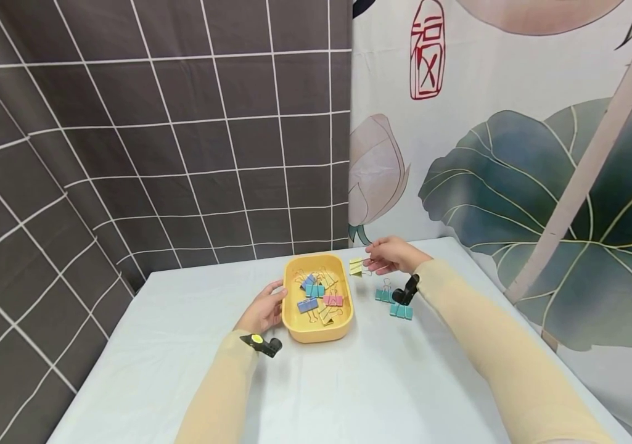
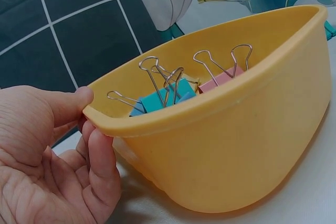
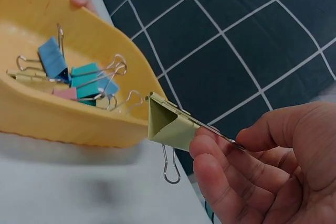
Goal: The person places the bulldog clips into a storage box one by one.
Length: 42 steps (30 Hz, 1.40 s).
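A yellow plastic basket (image 1: 316, 335) stands on the table with several binder clips in blue, teal, pink and yellow lying inside. My left hand (image 1: 262, 310) grips its left rim, thumb on top and fingers beneath the lip, as the left wrist view shows. Just right of the basket, my right hand (image 1: 392, 254) pinches a yellow binder clip (image 3: 176, 127) by one wire handle between thumb and fingers. The clip is held above the table, its other handle hanging down. Two teal binder clips (image 1: 401, 311) lie on the table below my right wrist.
The table (image 1: 193, 370) has a white cloth. A dark grid-patterned curtain (image 1: 210, 154) hangs behind and to the left. At the back right is a white cloth printed with lotus leaves (image 1: 493, 179). Both wrists wear small black camera mounts.
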Each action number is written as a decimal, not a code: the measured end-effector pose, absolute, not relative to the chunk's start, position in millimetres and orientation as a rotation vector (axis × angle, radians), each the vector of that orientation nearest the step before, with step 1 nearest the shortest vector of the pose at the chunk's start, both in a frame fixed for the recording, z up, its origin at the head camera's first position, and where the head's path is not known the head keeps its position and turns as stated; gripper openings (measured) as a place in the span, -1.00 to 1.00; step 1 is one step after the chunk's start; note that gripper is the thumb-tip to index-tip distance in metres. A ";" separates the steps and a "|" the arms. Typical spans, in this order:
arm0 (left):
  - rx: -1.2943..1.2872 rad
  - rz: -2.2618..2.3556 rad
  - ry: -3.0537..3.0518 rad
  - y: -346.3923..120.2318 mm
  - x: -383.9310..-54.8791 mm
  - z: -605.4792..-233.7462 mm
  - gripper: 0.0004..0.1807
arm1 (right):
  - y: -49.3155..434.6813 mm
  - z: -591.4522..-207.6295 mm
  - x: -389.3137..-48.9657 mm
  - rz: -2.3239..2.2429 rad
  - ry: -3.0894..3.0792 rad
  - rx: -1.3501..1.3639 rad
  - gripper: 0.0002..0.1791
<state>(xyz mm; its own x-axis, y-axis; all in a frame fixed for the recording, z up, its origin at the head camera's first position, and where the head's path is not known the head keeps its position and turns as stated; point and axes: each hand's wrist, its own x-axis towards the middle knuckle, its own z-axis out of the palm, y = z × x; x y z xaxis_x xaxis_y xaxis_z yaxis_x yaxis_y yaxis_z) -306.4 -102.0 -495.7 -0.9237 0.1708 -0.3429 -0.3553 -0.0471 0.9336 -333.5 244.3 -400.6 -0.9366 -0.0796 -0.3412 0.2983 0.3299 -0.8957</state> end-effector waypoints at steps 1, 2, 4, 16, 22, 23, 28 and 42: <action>-0.199 2.030 1.878 -102.2 -306.3 -495.5 -0.44 | 242.3 -399.2 -333.7 -1.641 2.278 0.189 -0.65; -0.202 2.028 1.879 -102.2 -305.9 -495.3 -0.44 | 240.3 -398.0 -333.9 -1.644 2.279 0.177 -0.66; -0.210 2.028 1.875 -102.3 -305.1 -494.5 -0.45 | 235.9 -395.7 -333.9 -1.647 2.281 0.157 -0.67; -0.166 2.057 1.846 -102.1 -306.1 -496.5 -0.45 | 211.2 -388.9 -335.3 -1.664 2.250 0.074 -0.70; -0.175 2.049 1.842 -102.6 -305.9 -495.8 -0.45 | 199.3 -387.4 -337.1 -1.630 2.275 0.047 -0.71; -0.177 2.051 1.838 -102.5 -305.7 -495.3 -0.45 | 197.6 -387.0 -337.4 -1.629 2.277 0.047 -0.71; -0.171 2.060 1.836 -101.9 -304.6 -493.3 -0.45 | 190.9 -385.4 -338.5 -1.630 2.286 0.049 -0.71; -0.147 2.052 1.843 -103.0 -305.7 -495.6 -0.46 | 176.2 -387.0 -344.6 -1.576 2.321 0.041 -0.60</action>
<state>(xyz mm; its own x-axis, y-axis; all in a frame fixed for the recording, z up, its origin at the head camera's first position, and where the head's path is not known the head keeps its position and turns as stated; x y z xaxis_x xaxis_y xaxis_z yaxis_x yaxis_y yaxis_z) -305.7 -103.0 -495.6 -0.9235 0.2062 -0.3233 -0.3435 -0.0702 0.9365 -344.6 176.2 -387.0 -0.9437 -0.1617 -0.2885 0.2086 0.3861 -0.8986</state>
